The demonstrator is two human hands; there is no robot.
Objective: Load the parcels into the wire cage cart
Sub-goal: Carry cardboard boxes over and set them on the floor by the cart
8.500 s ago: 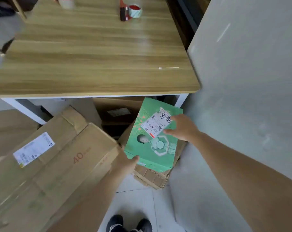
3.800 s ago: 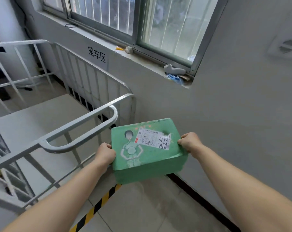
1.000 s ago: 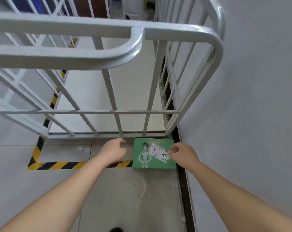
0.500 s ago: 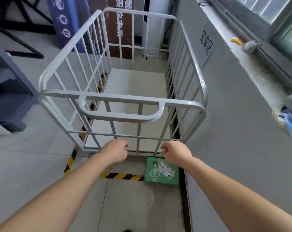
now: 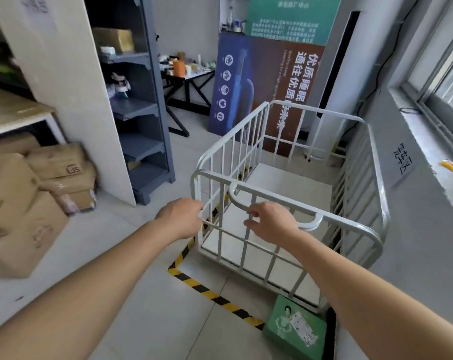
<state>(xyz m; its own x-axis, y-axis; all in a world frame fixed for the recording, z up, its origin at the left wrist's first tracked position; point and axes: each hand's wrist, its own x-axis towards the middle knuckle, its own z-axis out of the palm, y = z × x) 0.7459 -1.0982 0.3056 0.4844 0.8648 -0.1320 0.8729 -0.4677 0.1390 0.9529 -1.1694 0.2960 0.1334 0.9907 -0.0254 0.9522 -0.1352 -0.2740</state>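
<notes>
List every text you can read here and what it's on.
"笼车区": wall sign.
"优质睡眠" and "通往优质": banner behind the cart; its smaller print is blurred.
"SF": box.
Green poster, label on the parcel, paper on the white panel: all too blurred to read.

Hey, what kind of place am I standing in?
Probably a small parcel depot or storeroom: a white metal cage cart by a yellow-and-black striped floor marking, brown cardboard boxes stacked at left, and grey metal shelving.
</notes>
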